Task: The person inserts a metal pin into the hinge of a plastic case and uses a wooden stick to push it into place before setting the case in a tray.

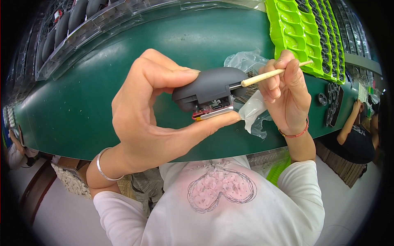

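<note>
My left hand (pixel 152 110) pinches a dark grey rounded plastic housing (pixel 209 86) between thumb and fingers, held up above the green table (pixel 82 106). Red and silver parts (pixel 211 112) show at the housing's underside, by my thumb tip. My right hand (pixel 285 94) grips a thin light wooden stick (pixel 273 74) with a dark tip that reaches into the right end of the housing. A silver bangle sits on my left wrist and a red cord on my right wrist.
Crumpled clear plastic bags (pixel 250 112) lie under my right hand. Bright green moulded trays (pixel 305 30) stand at the back right, a clear tray of dark grey housings (pixel 65 28) at the back left. Another person (pixel 355 135) sits at the right.
</note>
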`<state>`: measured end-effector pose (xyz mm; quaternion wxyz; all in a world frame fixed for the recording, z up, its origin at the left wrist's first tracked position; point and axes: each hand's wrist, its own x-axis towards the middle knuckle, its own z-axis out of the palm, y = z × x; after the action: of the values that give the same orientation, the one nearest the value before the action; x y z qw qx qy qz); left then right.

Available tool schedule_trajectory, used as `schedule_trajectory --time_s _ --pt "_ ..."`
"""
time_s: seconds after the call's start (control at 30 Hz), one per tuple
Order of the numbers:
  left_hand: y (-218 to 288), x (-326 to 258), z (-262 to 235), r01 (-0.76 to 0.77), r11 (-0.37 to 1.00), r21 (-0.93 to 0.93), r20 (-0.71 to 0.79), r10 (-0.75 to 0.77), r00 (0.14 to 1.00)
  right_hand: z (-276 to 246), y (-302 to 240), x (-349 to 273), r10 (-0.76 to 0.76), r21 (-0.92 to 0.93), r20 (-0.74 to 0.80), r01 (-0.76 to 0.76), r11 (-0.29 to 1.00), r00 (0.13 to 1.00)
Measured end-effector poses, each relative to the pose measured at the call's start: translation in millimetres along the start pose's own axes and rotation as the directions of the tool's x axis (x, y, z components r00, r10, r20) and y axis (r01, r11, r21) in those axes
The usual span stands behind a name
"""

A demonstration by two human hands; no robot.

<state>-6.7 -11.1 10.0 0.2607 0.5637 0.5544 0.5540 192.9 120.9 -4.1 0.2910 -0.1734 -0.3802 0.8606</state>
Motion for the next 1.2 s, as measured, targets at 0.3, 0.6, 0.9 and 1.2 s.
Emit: schedule_trajectory --time_s 0.3,0.6,0.9,1.2 --pt "-3 -2 2 0.003 0.999 0.046 0.034 -0.005 0.999 0 6 -4 -0.094 -0.123 0.018 0.095 0.988 0.995" --pt "-11 -4 -1 -0.109 0.984 0.144 0.056 0.102 0.993 0 9 -4 -0.181 -0.207 0.072 0.192 0.959 0.981" --pt "-11 4 0 -0.106 0.993 -0.059 0.056 0.109 0.992 0 -5 -1 -0.176 0.049 -0.064 0.180 0.983 0.982" --pt "-8 0 -1 -0.092 0.992 -0.084 0.098 0.100 0.990 -2 -5 0 -0.163 0.034 -0.017 0.164 0.986 0.986"
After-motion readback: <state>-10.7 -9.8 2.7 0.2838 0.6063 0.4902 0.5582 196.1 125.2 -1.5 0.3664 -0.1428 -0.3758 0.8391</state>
